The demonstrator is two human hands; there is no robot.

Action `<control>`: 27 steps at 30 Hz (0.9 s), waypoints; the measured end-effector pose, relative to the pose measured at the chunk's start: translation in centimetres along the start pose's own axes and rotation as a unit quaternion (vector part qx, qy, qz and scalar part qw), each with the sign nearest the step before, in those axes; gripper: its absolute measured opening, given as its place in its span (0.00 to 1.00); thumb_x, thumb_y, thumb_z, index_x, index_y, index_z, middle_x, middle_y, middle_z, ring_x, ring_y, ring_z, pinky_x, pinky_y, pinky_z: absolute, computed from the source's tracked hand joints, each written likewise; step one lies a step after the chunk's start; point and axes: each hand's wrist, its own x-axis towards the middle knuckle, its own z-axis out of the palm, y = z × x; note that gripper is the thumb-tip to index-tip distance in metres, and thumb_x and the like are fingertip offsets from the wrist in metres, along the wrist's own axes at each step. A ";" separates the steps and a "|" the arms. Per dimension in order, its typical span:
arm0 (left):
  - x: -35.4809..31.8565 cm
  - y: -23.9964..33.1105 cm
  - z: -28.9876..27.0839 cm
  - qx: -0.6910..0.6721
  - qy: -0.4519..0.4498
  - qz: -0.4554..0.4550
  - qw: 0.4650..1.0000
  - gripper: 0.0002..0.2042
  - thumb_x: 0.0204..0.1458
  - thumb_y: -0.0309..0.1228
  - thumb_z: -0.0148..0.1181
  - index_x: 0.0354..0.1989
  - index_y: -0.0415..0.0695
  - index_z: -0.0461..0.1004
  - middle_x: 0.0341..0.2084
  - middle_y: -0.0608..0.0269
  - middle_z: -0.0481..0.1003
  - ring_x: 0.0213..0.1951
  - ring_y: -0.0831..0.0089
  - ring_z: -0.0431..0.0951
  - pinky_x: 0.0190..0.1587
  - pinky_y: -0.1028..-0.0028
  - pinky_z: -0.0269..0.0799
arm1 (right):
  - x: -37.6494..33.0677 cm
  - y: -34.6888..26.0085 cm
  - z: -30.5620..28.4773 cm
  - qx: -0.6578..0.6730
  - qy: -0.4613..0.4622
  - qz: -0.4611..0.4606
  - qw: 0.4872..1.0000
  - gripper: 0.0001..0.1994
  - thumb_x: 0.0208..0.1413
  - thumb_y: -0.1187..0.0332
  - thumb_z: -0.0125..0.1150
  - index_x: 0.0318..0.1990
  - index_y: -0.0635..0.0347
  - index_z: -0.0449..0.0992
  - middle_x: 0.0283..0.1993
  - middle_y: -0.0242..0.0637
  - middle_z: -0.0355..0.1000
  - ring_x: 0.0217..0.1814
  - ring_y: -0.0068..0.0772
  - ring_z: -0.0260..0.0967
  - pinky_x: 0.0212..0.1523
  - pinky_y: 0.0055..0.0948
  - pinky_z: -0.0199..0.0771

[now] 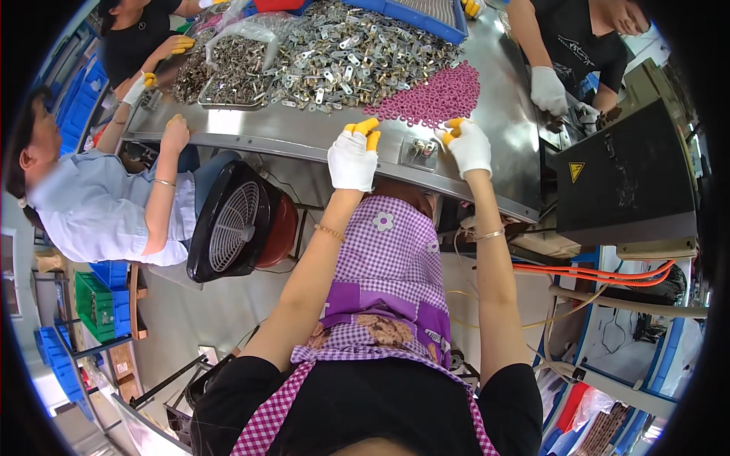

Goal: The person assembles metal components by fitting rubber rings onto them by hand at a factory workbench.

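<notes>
My left hand [353,158], in a white glove with yellow fingertips, is held over the front edge of the steel table, just left of a small clear fixture [418,153]. Its fingers are curled together; whatever they hold is too small to make out. On the fixture's other side, my right hand [468,148], gloved alike, has its fingertips pinched at the near edge of a heap of small pink rings [445,95]. Anything between those fingertips is hidden. Behind and left of the rings spreads a large pile of flat metal tabs with holes [342,57].
A clear tray of small metal parts [236,76] and a blue tray [426,23] stand on the table [506,114]. Co-workers sit at left and stand at far right. Nearby are a black fan [232,220] and a dark machine box [623,175].
</notes>
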 end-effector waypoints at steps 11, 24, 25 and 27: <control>-0.5 -1.0 -0.2 -0.001 0.000 0.075 0.997 0.10 0.47 0.33 0.62 0.38 0.48 0.79 0.31 0.64 0.78 0.28 0.65 0.76 0.34 0.69 0.72 | -3.5 -2.3 -0.5 -0.187 0.048 -0.245 0.950 0.11 0.50 0.66 0.63 0.39 0.62 0.79 0.36 0.39 0.78 0.33 0.37 0.74 0.38 0.30 0.72; 0.8 4.4 -1.1 -0.358 -0.116 -0.131 0.917 0.07 0.52 0.34 0.60 0.34 0.44 0.79 0.33 0.61 0.79 0.30 0.67 0.77 0.36 0.72 0.73 | -3.2 -0.5 0.1 0.159 -0.184 -0.128 0.961 0.10 0.48 0.74 0.64 0.40 0.63 0.77 0.39 0.36 0.77 0.38 0.33 0.73 0.40 0.25 0.71; 0.8 4.9 -1.0 -0.310 -0.148 -0.121 0.932 0.08 0.52 0.34 0.60 0.34 0.44 0.79 0.33 0.61 0.79 0.31 0.67 0.77 0.36 0.72 0.72 | -3.5 -0.6 0.4 0.161 -0.164 -0.123 0.965 0.11 0.47 0.74 0.65 0.40 0.63 0.77 0.39 0.36 0.77 0.37 0.34 0.73 0.40 0.26 0.71; 0.9 5.7 -0.7 -0.210 -0.210 -0.099 0.950 0.08 0.52 0.35 0.59 0.35 0.44 0.78 0.33 0.62 0.79 0.31 0.66 0.77 0.36 0.71 0.72 | -4.2 -1.0 1.0 0.165 -0.123 -0.112 0.972 0.12 0.45 0.74 0.66 0.40 0.62 0.78 0.39 0.36 0.77 0.37 0.35 0.73 0.40 0.27 0.72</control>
